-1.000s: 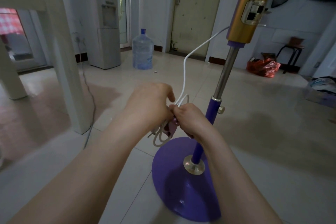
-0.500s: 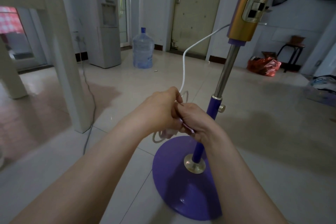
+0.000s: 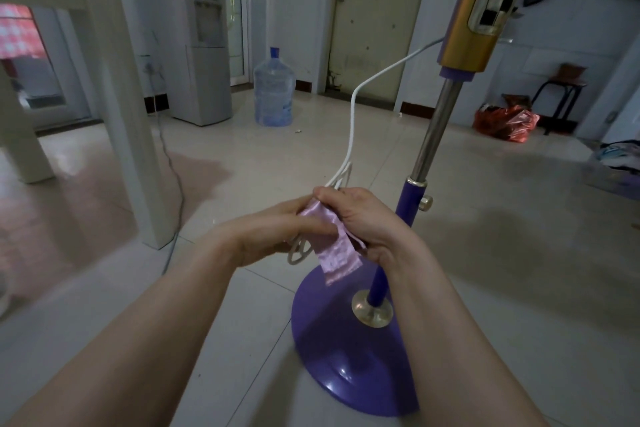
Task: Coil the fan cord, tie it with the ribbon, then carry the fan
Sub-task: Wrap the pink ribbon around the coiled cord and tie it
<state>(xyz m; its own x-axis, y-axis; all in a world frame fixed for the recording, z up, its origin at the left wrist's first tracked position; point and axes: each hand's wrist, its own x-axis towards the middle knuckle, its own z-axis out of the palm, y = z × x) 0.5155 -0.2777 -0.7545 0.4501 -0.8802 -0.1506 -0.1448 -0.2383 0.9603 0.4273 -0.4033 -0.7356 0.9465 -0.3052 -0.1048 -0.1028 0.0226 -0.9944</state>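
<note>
1. Pale glossy floor tiles point(image 3: 485, 191), dim reflections.
2. Upper left: white table leg point(image 3: 117, 97); white water dispenser point(image 3: 197, 35) against the wall.
3. Centre top: blue water jug point(image 3: 273, 90) beside a beige door point(image 3: 374, 10).
4. Right: red bag point(image 3: 505, 121), dark stool point(image 3: 561, 87).

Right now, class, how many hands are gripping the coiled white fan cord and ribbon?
2: the left hand and the right hand both close on the coiled cord and pink ribbon.

The pink ribbon point(image 3: 335, 246), earlier almost hidden between the hands, is now being drawn out into view, its tail hanging below them; the right hand point(image 3: 360, 215) is being turned palm-down over the cord point(image 3: 351, 135).
</note>
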